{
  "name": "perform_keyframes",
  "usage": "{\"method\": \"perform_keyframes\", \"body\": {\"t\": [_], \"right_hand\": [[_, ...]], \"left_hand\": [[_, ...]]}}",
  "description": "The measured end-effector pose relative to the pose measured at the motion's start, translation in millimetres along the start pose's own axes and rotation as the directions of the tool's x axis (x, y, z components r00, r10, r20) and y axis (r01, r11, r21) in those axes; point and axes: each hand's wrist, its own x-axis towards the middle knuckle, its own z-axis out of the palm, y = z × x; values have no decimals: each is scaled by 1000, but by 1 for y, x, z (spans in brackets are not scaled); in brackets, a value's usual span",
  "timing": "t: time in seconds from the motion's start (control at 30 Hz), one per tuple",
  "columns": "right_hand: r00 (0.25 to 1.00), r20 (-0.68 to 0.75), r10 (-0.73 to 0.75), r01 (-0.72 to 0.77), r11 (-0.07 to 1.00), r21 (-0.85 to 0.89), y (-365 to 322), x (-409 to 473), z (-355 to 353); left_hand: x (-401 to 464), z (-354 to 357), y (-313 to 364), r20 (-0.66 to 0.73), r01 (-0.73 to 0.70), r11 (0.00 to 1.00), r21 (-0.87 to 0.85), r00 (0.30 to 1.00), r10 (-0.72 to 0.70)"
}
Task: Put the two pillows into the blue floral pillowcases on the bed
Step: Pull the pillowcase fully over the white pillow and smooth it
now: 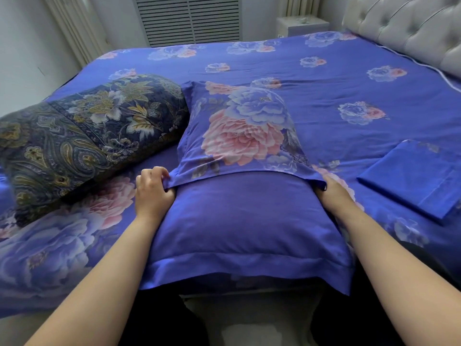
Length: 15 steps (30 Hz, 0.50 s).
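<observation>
A pillow in a plain blue cover [239,221] lies at the bed's near edge, its far half inside a blue floral pillowcase [239,128]. My left hand [153,189] pinches the left corner of the pillowcase's open hem. My right hand [329,189] holds the hem's right corner, fingers tucked under the fabric. A second pillow in a dark paisley and floral cover [87,131] lies to the left. A folded blue pillowcase [419,178] rests flat on the bed at the right.
The bed [324,78] wears a blue floral sheet. A tufted grey headboard [411,28] stands at the far right, a white nightstand [301,24] beyond it, a louvred radiator cover [189,18] on the back wall.
</observation>
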Motion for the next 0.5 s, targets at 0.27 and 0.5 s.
{"method": "perform_keyframes", "body": {"t": [0.27,0.5], "right_hand": [[875,-470,-117,227,956,184,-19,-19,-36],[995,5,99,-98,989,-109,11,-23,-22]], "left_hand": [[9,-9,-9,160,-46,972,232,987,8],[-30,0,-25,495,-40,916,400,850,-179]]}}
